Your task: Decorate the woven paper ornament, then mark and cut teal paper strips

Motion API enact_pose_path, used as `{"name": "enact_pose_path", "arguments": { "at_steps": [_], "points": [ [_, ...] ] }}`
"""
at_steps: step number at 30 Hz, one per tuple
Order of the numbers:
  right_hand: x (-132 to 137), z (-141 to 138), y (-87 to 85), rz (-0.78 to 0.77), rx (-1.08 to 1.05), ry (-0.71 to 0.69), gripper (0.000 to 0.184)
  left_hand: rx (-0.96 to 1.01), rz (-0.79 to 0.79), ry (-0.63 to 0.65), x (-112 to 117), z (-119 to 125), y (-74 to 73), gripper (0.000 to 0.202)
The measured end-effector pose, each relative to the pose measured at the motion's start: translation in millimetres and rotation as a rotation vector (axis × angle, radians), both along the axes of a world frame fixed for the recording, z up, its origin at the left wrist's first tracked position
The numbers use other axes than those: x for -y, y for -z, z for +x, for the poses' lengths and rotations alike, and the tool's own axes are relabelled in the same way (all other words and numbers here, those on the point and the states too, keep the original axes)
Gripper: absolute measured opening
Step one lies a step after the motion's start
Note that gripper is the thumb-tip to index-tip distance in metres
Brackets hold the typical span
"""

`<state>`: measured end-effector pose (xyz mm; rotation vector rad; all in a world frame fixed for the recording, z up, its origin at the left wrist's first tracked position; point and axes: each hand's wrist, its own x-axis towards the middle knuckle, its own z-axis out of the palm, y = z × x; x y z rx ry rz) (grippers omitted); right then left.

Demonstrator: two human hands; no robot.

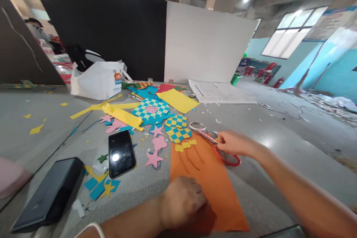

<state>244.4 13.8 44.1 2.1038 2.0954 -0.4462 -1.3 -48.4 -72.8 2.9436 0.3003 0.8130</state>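
On the orange sheet [214,178] rests my left hand [185,200], its fingers curled under so that whatever they hold, if anything, is hidden. My right hand [232,143], a little blurred, is closed above red-handled scissors [206,135]. A small greyish thing shows at its fingertips, too small to name. By the scissors' far end lies a white ring [198,126]. Yellow paper scallops [185,145] and thin strings lie on the orange sheet's upper part. Just beyond are blue-and-yellow checkered cutouts [177,134]. Pink stars and a flower [160,142] lie to the left.
A phone [121,153] and a black box-like device [50,193] lie at left. Yellow paper [178,100], a checkered cutout [151,109], newspaper [220,92] and a white bag [97,81] are farther back. Black and white panels stand behind the table. Paper scraps are scattered around.
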Motion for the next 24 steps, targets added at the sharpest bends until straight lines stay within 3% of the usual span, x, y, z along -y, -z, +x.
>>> {"name": "enact_pose_path", "arguments": {
  "at_steps": [3,5,9,11,13,19,21,24],
  "points": [
    [8,13,-23.6,0.040,-0.207,0.017,0.003,-0.004,0.008,-0.011,1,1,5.5,0.031],
    [5,13,-35.7,0.022,-0.401,-0.020,0.013,0.001,0.009,-0.031,1,2,8.0,0.031],
    [-26,-27,-39.5,0.115,-0.702,-0.194,0.031,-0.047,-0.002,-0.030,0,3,9.7,0.032],
    [-51,-63,-29.8,0.248,-0.713,-0.240,0.028,-0.086,0.003,-0.019,-1,4,8.7,0.032],
    [-80,-103,-15.3,0.379,-0.572,-0.338,0.031,-0.122,0.016,-0.010,-1,4,7.2,0.031],
    [-149,-212,28.1,0.406,-0.462,-0.384,0.024,-0.124,0.014,-0.033,2,7,5.7,0.036],
    [-162,-238,38.6,0.409,-0.423,-0.357,0.018,-0.122,0.013,-0.015,1,7,6.7,0.031],
    [-172,-264,50.8,0.392,-0.385,-0.314,0.026,-0.147,0.004,0.025,-1,8,9.3,0.028]
  ]
}}
